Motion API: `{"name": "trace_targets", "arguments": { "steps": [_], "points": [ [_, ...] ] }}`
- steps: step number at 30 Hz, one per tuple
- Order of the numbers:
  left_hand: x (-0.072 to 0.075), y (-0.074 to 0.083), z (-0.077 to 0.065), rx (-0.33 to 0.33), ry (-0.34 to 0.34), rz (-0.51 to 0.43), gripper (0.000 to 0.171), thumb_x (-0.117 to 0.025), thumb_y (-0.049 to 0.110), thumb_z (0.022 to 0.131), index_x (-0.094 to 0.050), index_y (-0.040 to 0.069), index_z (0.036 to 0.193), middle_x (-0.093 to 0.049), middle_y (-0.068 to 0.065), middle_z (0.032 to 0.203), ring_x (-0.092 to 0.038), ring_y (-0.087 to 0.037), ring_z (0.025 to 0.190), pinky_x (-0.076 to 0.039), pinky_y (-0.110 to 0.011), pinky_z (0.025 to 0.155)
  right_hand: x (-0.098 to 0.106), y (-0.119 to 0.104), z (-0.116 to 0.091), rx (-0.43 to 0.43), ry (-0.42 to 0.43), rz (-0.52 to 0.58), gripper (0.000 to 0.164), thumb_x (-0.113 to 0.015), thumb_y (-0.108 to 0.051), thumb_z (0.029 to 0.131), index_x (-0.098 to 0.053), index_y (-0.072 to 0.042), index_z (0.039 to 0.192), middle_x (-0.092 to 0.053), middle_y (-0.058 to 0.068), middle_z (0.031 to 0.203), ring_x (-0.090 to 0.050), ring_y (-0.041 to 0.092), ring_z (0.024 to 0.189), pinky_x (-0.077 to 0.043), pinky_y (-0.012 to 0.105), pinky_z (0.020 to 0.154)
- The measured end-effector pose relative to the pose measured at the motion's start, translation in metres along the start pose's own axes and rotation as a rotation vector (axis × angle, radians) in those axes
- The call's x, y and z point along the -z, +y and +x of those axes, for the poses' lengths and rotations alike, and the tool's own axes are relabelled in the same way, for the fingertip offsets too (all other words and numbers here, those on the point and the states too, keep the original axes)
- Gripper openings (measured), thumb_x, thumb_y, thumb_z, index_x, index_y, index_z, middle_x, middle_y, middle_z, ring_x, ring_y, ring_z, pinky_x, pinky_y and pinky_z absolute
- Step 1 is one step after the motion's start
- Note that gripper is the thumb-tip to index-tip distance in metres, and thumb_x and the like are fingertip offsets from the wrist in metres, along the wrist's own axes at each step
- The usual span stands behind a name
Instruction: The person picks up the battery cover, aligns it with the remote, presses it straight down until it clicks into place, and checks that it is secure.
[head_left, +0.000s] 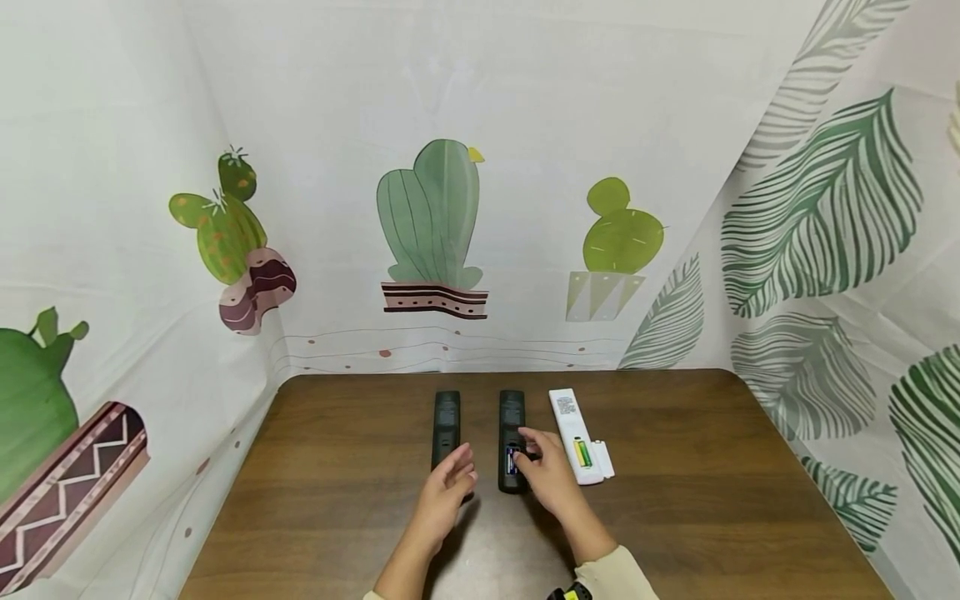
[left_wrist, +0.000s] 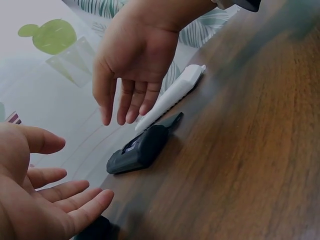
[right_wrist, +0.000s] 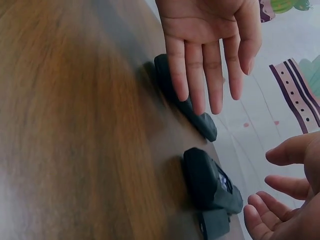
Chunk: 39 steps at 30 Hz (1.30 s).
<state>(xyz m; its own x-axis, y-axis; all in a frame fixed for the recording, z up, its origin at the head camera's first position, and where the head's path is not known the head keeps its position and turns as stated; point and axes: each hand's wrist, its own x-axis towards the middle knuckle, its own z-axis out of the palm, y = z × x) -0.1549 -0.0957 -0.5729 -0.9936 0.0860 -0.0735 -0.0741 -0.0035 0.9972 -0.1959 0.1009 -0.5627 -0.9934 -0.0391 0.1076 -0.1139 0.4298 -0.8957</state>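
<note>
My left hand [head_left: 447, 492] is held over the near end of a black remote control [head_left: 447, 412], fingers relaxed and holding nothing. Over a second black remote control [head_left: 512, 408], lying back up, my right hand [head_left: 551, 473] hovers with its fingers apart and loose. That remote's battery compartment shows dark blue batteries [head_left: 512, 461], partly covered by the thumb in the head view. Its black battery cover [right_wrist: 215, 223] sticks out at the side in the right wrist view. From the left wrist, both hands, the left [left_wrist: 45, 200] and the right [left_wrist: 137, 55], appear empty.
Right of the hands lies a white remote control [head_left: 567, 412] with yellow-green batteries [head_left: 582, 452] in its open compartment. Its white battery cover [head_left: 602, 459] sits against its right side. The brown wooden table [head_left: 337, 467] meets a printed cloth backdrop [head_left: 525, 250] behind.
</note>
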Motion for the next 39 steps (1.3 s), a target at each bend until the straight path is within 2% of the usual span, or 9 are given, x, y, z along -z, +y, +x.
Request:
{"name": "trace_targets", "arguments": {
  "steps": [16,24,33,39],
  "points": [
    [-0.005,-0.005,0.001,0.034,-0.032,-0.014,0.060,-0.057,0.011,0.100,-0.035,-0.004,0.153,-0.040,-0.030,0.155,-0.043,-0.045,0.142,-0.049,-0.043,0.109,0.006,0.008,-0.005,-0.061,-0.025,-0.085,0.047,-0.068,-0.005,0.088,-0.060,0.001,0.134,-0.056,0.022,0.128,-0.062,0.030,0.106,-0.051,0.038,0.087],
    [-0.006,-0.009,0.002,0.043,-0.035,-0.026,0.060,-0.057,0.011,0.100,-0.035,-0.005,0.153,-0.042,-0.029,0.154,-0.046,-0.043,0.141,-0.049,-0.041,0.109,0.005,0.013,-0.008,-0.073,-0.013,-0.115,0.049,-0.068,-0.003,0.087,-0.057,0.003,0.135,-0.056,0.023,0.130,-0.059,0.029,0.100,-0.048,0.030,0.084],
    [-0.007,-0.008,0.000,0.033,-0.050,-0.016,0.058,-0.055,0.010,0.100,-0.035,-0.006,0.152,-0.043,-0.031,0.153,-0.048,-0.044,0.138,-0.052,-0.037,0.106,0.004,0.018,-0.008,-0.079,-0.005,-0.176,0.049,-0.068,-0.002,0.085,-0.058,0.004,0.133,-0.057,0.023,0.126,-0.059,0.024,0.094,-0.047,0.028,0.081],
    [-0.008,-0.007,-0.001,0.037,-0.052,-0.032,0.058,-0.055,0.008,0.100,-0.035,-0.007,0.152,-0.043,-0.032,0.152,-0.049,-0.045,0.137,-0.052,-0.041,0.105,0.003,0.024,-0.007,-0.080,0.002,-0.196,0.050,-0.069,0.001,0.083,-0.059,0.004,0.132,-0.055,0.024,0.123,-0.058,0.022,0.090,-0.046,0.025,0.077]
  ]
}}
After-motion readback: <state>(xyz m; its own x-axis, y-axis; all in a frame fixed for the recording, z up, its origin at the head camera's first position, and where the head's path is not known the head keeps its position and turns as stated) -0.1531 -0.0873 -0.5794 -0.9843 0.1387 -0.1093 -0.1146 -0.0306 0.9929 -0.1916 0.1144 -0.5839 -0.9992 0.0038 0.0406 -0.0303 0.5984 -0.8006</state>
